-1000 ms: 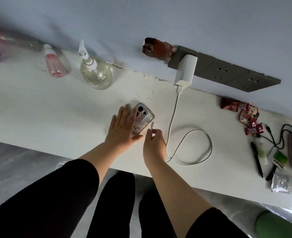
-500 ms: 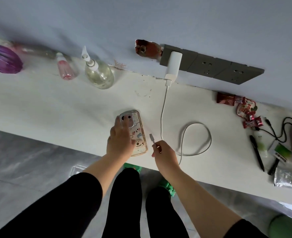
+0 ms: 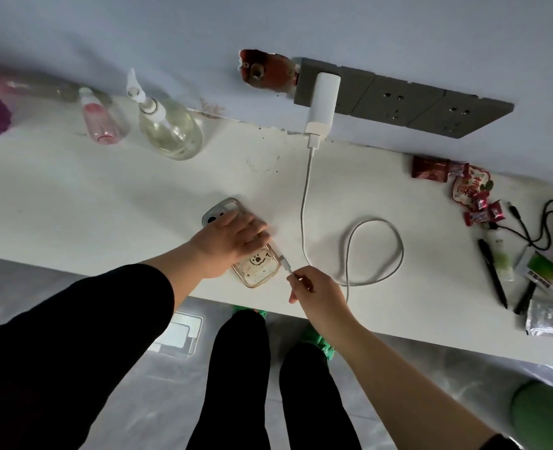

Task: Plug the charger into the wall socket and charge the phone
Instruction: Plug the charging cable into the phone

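- Charger already seated in the leftmost outlet of the wall socket, at the far side of the table; first half of the task judged as done.
- White cable hanging down from the charger, then lying in one loose loop on the table to the right of the phone, so enough slack seems available for the plug.
- Phone lying face down near the front edge of the table, camera end pointing far-left, bottom end pointing near-right toward the plug.
- Left hand spread flat over the upper half of the phone, fingers released and pressing down, not wrapped around; probably to stop the phone from sliding when the plug is pushed.
- Right hand with fingers clenched in a pinch on the cable plug, just behind the connector, which gives good control of the angle.
- Plug tip touching or just beside the lower right corner of the phone; whether already inside the port, cannot tell.
- Next move judged to need the plug in line with the port and a short, straight push.
- Bottles, pens and snack packets well apart from the hands, no obstacle.
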`<state>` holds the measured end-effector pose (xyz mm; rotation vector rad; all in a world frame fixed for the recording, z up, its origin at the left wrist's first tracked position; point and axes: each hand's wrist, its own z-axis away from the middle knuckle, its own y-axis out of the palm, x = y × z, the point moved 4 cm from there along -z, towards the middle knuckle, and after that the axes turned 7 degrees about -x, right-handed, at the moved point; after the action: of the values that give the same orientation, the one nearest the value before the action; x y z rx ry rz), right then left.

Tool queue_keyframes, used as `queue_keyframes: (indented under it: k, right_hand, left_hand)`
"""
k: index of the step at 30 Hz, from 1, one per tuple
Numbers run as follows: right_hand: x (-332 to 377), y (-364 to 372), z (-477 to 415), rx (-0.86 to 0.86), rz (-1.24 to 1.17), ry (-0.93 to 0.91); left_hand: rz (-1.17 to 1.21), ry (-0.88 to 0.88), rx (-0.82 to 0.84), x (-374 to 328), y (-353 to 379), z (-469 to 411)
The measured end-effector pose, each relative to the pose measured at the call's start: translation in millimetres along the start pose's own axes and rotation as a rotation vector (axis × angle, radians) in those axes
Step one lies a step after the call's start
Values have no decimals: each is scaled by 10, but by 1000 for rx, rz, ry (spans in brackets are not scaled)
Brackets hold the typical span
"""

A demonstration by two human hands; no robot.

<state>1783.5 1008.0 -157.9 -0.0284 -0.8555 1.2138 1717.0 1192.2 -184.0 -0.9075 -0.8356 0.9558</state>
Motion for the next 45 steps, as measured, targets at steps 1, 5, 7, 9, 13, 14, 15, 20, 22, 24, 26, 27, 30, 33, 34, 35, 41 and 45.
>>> queue_keyframes:
  k: [1, 5, 7, 9, 13, 14, 15, 20, 22, 24, 26, 27, 30, 33, 34, 35, 41, 45]
  right_hand:
    - [35, -34, 22, -1, -18, -3]
    - [208, -262, 162, -13, -83, -9]
    - [318, -433, 265, -12, -93, -16]
    - [475, -646, 399, -12, -100, -30]
    - [793, -1111, 717, -15, -194, 3]
    - [868, -1219, 806, -1, -206, 1]
    - [939, -1323, 894, 13, -208, -10]
    - [1151, -1768, 1290, 39, -185, -74]
    - [1186, -1879, 1424, 49, -168, -96]
    - [1202, -1967, 1547, 47, -146, -116]
    - [1214, -2042, 1658, 39, -133, -142]
    - [1219, -2078, 1706, 34, -139, -154]
    - [1231, -2187, 1816, 19, -179, -177]
    - [1237, -2295, 1893, -1, -203, -186]
    - [1234, -2327, 1916, -7, -216, -184]
    - [1229, -2354, 1935, -9, -223, -185]
    - [1195, -2407, 1994, 28, -168, -213]
    - [1166, -2403, 1998, 68, -116, -227]
  left_hand:
    - [76, -85, 32, 54, -19, 19]
    - [365, -376, 68, 187, -168, 188]
    - [474, -485, 30, 188, -304, 319]
    - [556, -572, -51, 187, -522, 464]
    - [634, -644, -206, 154, -1107, 715]
    - [653, -650, -220, 138, -1246, 771]
    - [672, -653, -230, 125, -1384, 821]
    - [823, -576, -252, 45, -2003, 1009]
    - [856, -572, -282, 28, -2244, 1082]
    - [826, -563, -326, 11, -2489, 1134]
    - [771, -562, -342, -13, -2690, 1166]
    - [747, -570, -344, -24, -2770, 1175]
    - [709, -589, -347, -76, -2942, 1176]
    - [698, -602, -345, -137, -3037, 1166]
    - [692, -609, -343, -154, -3057, 1164]
    - [687, -615, -340, -171, -3071, 1165]
    - [692, -617, -331, -280, -3166, 1168]
    - [695, -625, -320, -346, -3221, 1155]
